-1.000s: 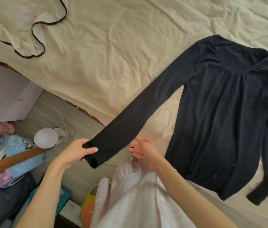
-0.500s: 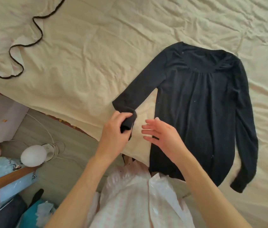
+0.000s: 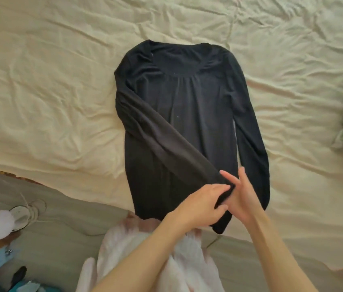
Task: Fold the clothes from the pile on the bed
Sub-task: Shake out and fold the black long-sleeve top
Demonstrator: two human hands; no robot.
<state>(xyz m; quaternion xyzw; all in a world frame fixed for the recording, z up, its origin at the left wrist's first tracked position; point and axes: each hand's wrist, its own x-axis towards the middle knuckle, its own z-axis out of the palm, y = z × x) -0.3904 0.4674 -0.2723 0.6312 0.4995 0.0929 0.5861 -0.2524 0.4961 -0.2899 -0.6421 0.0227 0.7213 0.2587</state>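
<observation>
Head view puts the black long-sleeved top (image 3: 189,123) flat on the cream bedsheet (image 3: 50,91), neckline away from you and hem at the bed's near edge, so its long axis runs straight out from your body. Take the top as your landmark for everything else.

One sleeve (image 3: 166,142) is folded across the front of the top — it runs on a diagonal from the far shoulder on your left side down to the near hem on your right side. Its cuff ends right where both your hands meet, over the near right corner of the top.

Your left hand (image 3: 204,202) pinches that cuff, fingers curled round the dark fabric. Your right hand (image 3: 240,194) is loose, fingers straight and spread, touching the cuff end from the other side; it holds nothing.

The other sleeve (image 3: 250,131) lies along the right edge of the top, nearly parallel to the body, with only a thin strip of sheet showing between them. It sits just beside your right hand, while your left is busy with the cuff. So the right hand looks the better placed one to bring that sleeve inward — a short sideways draw toward the top's middle, I judge, once the cuff is laid down flat.
</observation>
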